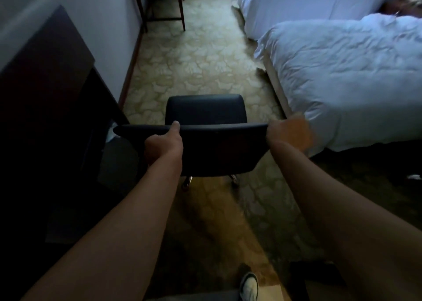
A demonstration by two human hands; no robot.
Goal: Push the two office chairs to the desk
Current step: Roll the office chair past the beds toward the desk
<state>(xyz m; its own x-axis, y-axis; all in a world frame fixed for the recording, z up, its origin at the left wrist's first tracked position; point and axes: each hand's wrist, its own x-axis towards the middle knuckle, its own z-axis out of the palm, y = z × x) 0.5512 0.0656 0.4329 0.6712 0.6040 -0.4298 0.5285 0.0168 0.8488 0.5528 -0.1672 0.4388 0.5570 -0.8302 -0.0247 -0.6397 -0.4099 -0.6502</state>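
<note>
The office chair (205, 127) stands on the carpet (201, 56) at the middle of the view, its dark backrest turned toward the person and its seat pointing to 12 o'clock. The left hand (163, 144) grasps the top edge of the backrest left of centre, thumb laid over the rim. The right hand (287, 133) clasps the backrest's right end at 3 o'clock of the chair (its fingers wrap out of sight). At 9 o'clock a dark cabinet (52, 95) stands close to the chair's left corner. At 2 o'clock a bed (354, 77) with white covers leaves a narrow gap. Ahead, open carpet runs to wooden desk legs (182, 15) at 12 o'clock. A shoe (250, 286) shows at 6 o'clock.
</note>
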